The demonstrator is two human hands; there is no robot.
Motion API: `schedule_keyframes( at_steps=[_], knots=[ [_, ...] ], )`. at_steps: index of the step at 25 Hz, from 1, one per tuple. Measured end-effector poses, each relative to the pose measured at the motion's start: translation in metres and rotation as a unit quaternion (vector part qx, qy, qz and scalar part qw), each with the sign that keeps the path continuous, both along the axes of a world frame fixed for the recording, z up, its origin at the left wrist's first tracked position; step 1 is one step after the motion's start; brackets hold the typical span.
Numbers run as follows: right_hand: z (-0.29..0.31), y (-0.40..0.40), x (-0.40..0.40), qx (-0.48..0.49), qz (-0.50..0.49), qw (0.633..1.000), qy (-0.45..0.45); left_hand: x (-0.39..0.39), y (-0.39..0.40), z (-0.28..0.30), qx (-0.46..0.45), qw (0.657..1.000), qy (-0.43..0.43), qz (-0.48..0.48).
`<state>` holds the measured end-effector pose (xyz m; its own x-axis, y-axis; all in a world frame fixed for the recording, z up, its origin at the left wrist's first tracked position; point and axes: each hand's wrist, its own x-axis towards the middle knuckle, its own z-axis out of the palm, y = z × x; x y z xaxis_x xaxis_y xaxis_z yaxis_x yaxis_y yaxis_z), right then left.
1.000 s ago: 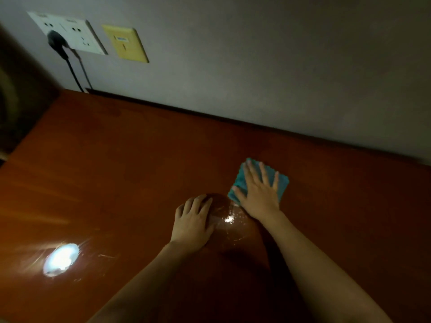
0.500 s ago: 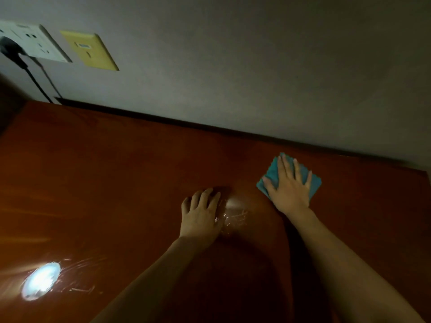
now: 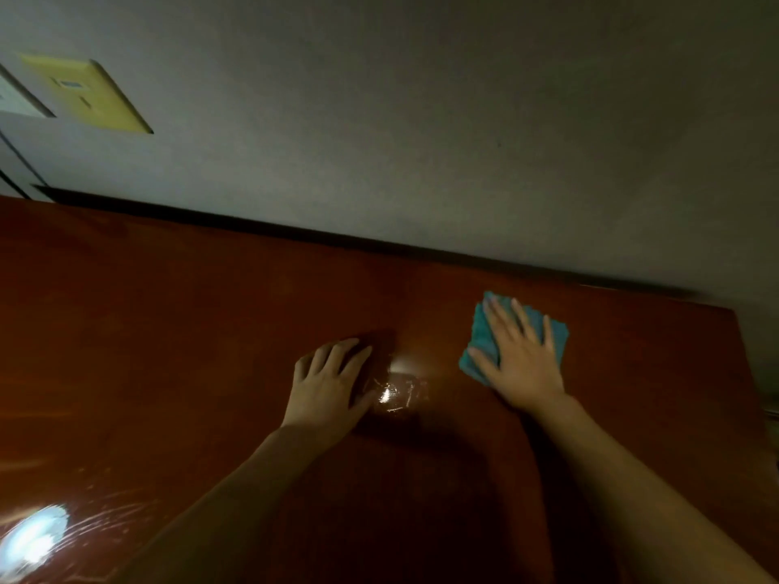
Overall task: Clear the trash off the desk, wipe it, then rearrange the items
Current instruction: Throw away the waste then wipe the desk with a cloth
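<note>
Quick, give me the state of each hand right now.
Left hand: open, fingers loosely bent, resting on the desk, holding nothing.
Right hand: open, fingers spread flat, pressing the teal cloth onto the desk.

Both forearms are bare from the lower edge of the view up to the wrists, with no sleeve showing on either. The left hand and the right hand are bare too; no ring, watch or glove shows on them in this dim light.
</note>
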<state>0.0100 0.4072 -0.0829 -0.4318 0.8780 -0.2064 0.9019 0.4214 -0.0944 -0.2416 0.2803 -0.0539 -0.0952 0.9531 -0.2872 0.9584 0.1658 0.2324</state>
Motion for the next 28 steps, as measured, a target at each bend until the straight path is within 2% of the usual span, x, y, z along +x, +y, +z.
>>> schedule_keyframes(
  at_steps=[2, 4, 7, 9, 13, 15, 17, 19, 21, 24, 28],
  knots=[
    [0.0, 0.032, -0.03, -0.002, -0.068, 0.998, 0.007, -0.002, 0.003, -0.001, -0.013, 1.0, 0.003, -0.004],
    [-0.002, 0.051, -0.073, -0.006, -0.066, 0.998, 0.02, 0.001, 0.004, 0.0, -0.008, 1.0, 0.003, 0.006],
    [0.001, 0.044, -0.122, -0.018, 0.039, 0.999, 0.026, 0.006, 0.001, -0.001, -0.002, 1.0, -0.011, 0.026],
    [0.001, 0.015, -0.123, -0.017, 0.117, 0.993, 0.012, 0.011, -0.002, -0.002, -0.004, 0.999, -0.012, 0.034],
    [-0.006, -0.035, -0.045, 0.004, 0.194, 0.981, 0.009, 0.016, -0.003, -0.001, -0.003, 0.999, -0.011, 0.051],
    [-0.006, -0.034, 0.008, 0.036, 0.174, 0.984, -0.009, 0.018, -0.003, -0.001, -0.007, 0.998, -0.008, 0.06],
    [-0.003, -0.01, 0.044, 0.031, 0.085, 0.996, 0.0, 0.023, -0.002, -0.001, -0.007, 0.997, -0.008, 0.073],
    [0.0, 0.024, 0.04, 0.006, -0.027, 1.0, 0.003, 0.027, -0.002, 0.0, -0.007, 0.997, -0.006, 0.082],
    [0.001, 0.05, 0.014, 0.0, -0.078, 0.997, 0.006, 0.032, -0.005, 0.0, -0.017, 0.997, -0.001, 0.071],
    [0.004, 0.044, -0.026, -0.015, -0.024, 1.0, 0.012, 0.039, -0.017, 0.0, -0.019, 0.998, -0.007, 0.054],
    [0.006, -0.05, -0.036, -0.035, 0.133, 0.99, -0.029, 0.045, -0.029, 0.002, -0.029, 0.999, 0.006, 0.043]
  ],
)
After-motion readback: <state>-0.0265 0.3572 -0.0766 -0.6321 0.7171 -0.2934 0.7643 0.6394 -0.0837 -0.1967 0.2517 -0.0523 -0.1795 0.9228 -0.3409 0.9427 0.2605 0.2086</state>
